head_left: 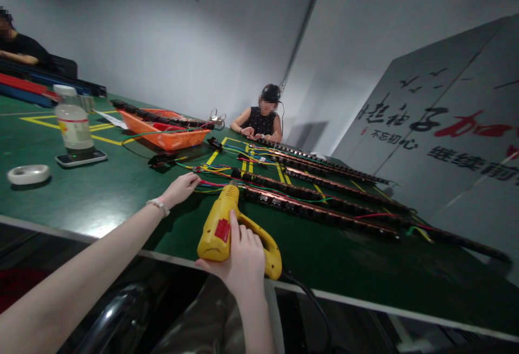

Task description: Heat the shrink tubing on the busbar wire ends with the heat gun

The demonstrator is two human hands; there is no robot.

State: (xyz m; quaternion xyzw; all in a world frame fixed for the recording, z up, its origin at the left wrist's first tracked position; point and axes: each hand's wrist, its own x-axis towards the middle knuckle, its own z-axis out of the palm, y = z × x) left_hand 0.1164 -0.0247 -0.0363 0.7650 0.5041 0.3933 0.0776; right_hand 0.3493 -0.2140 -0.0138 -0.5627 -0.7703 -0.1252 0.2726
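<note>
My right hand [242, 259] grips the handle of a yellow heat gun [221, 224] with a red label, its nozzle aimed at the near ends of several long black power strips [308, 208] lying on the green table [81, 192]. My left hand [182, 187], with a bracelet at the wrist, reaches forward with its fingers closed on red, green and blue wires [211, 184] beside the gun's nozzle. The gun's black cord drops off the table edge.
An orange tray [166, 135] with black strips sits at the back. A plastic bottle [73, 121] stands by a phone [81, 158] and a white tape roll [28, 174] on the left. One person sits at the far end, another at the upper left.
</note>
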